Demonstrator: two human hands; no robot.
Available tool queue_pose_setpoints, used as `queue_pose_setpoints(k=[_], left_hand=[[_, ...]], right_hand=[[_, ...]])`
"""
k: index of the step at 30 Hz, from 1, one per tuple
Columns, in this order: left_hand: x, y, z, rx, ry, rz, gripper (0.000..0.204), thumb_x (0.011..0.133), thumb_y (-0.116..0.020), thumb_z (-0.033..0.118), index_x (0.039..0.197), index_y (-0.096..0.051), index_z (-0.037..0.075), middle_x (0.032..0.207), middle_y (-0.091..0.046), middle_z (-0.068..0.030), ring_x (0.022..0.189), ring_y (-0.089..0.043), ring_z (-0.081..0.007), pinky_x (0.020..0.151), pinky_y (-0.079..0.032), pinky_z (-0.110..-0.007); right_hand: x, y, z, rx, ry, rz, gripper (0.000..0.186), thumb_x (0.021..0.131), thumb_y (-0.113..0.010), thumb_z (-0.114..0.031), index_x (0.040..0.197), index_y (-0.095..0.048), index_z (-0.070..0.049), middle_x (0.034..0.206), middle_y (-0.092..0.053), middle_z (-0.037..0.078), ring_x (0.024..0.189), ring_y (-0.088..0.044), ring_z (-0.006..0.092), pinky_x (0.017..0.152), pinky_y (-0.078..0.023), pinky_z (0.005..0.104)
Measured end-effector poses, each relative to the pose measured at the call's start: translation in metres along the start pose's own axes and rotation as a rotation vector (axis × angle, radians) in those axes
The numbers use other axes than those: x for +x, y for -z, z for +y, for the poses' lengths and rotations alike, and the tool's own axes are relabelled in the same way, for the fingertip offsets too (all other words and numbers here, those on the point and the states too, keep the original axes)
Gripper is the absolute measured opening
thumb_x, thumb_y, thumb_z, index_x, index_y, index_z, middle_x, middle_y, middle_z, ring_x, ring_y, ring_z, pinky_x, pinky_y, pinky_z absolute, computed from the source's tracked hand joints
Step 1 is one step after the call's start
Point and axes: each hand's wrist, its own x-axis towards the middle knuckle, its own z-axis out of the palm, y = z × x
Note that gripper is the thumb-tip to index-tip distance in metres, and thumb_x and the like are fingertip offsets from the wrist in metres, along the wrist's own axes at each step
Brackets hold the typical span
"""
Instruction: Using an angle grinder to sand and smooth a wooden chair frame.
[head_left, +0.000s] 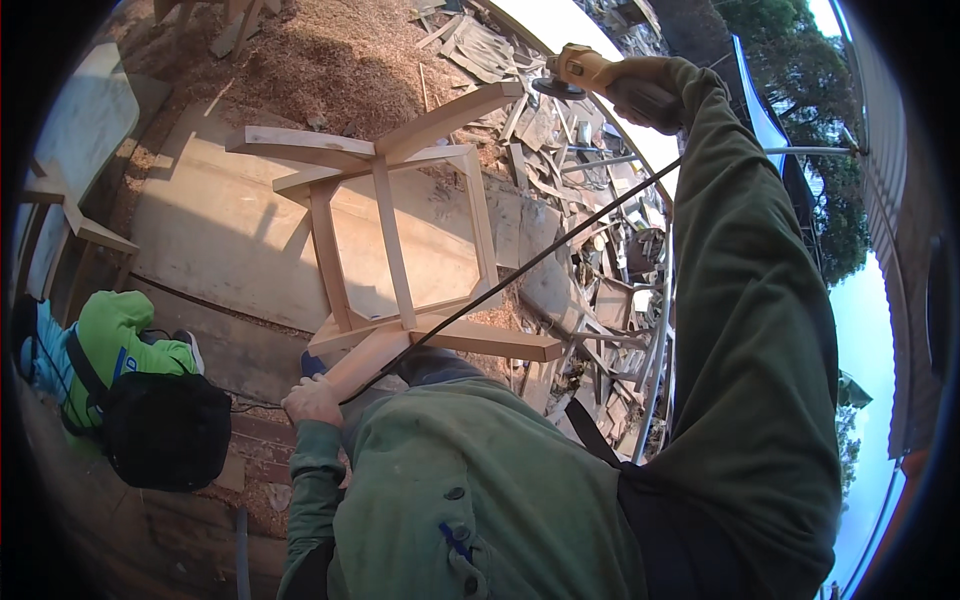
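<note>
My left hand (312, 401) grips the lower end of a leg of a pale wooden chair frame (385, 220), which lies tilted with legs jutting out. My right arm reaches up to the upper right, and my right hand (650, 105) holds a yellow angle grinder (575, 68) with a round dark disc (558, 88), raised clear of the wood. A black cord (565, 240) runs diagonally across the frame toward my left hand.
Plywood boards (200, 220) lie below, beside heaped shavings (290, 50) and wood offcuts (560, 150). More chair parts (95, 230) stand at left. A person in bright green (110, 330), with a black bag (170, 430), is at lower left. A corrugated roof edge (890, 200) is at right.
</note>
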Motion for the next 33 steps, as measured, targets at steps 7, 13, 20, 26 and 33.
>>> queue_pose_setpoints(k=[7, 13, 20, 26, 33], left_hand=[[-0.001, 0.004, -0.001, -0.026, 0.003, -0.030, 0.036, 0.084, -0.065, 0.023, 0.117, -0.058, 0.011, 0.114, -0.063, -0.0087, 0.104, -0.065, -0.0258, 0.081, -0.053, -0.043], [0.003, 0.003, -0.007, -0.019, -0.041, 0.025, 0.028, 0.088, -0.059, 0.020, 0.113, -0.060, 0.009, 0.110, -0.066, -0.0095, 0.100, -0.067, -0.0275, 0.079, -0.054, -0.042], [0.008, 0.004, -0.023, -0.028, -0.072, 0.109, 0.023, 0.083, -0.062, 0.018, 0.104, -0.064, 0.008, 0.100, -0.069, -0.0103, 0.093, -0.069, -0.0271, 0.076, -0.056, -0.042], [0.007, -0.001, -0.040, -0.046, -0.100, 0.180, 0.025, 0.072, -0.068, 0.013, 0.097, -0.069, 0.012, 0.096, -0.070, -0.0090, 0.092, -0.069, -0.0269, 0.077, -0.055, -0.042], [-0.007, 0.003, -0.041, -0.123, 0.008, 0.249, 0.041, 0.063, -0.078, 0.022, 0.102, -0.068, 0.016, 0.103, -0.062, -0.0052, 0.109, -0.057, -0.0262, 0.094, -0.041, -0.046]], right_hand=[[0.015, -0.008, 0.087, 0.168, -0.038, -0.070, 0.039, 0.076, -0.076, -0.027, 0.099, -0.057, -0.001, 0.076, -0.062, 0.010, 0.056, -0.060, 0.0180, 0.051, -0.052, 0.0289], [0.022, -0.037, 0.155, 0.299, -0.125, -0.154, 0.038, 0.077, -0.075, -0.025, 0.099, -0.057, -0.001, 0.076, -0.061, 0.010, 0.057, -0.059, 0.0184, 0.052, -0.050, 0.0299], [-0.013, -0.084, 0.174, 0.365, -0.143, -0.212, 0.036, 0.079, -0.072, -0.026, 0.099, -0.055, -0.001, 0.074, -0.059, 0.010, 0.058, -0.058, 0.0196, 0.052, -0.047, 0.0306], [-0.002, -0.107, 0.182, 0.343, 0.004, -0.449, 0.041, 0.084, -0.069, -0.035, 0.102, -0.054, -0.002, 0.082, -0.064, 0.013, 0.059, -0.065, 0.0200, 0.049, -0.057, 0.0315], [0.028, -0.155, 0.186, 0.378, 0.111, -0.721, 0.042, 0.086, -0.067, -0.035, 0.105, -0.054, -0.001, 0.086, -0.063, 0.014, 0.061, -0.064, 0.0207, 0.051, -0.057, 0.0324]])
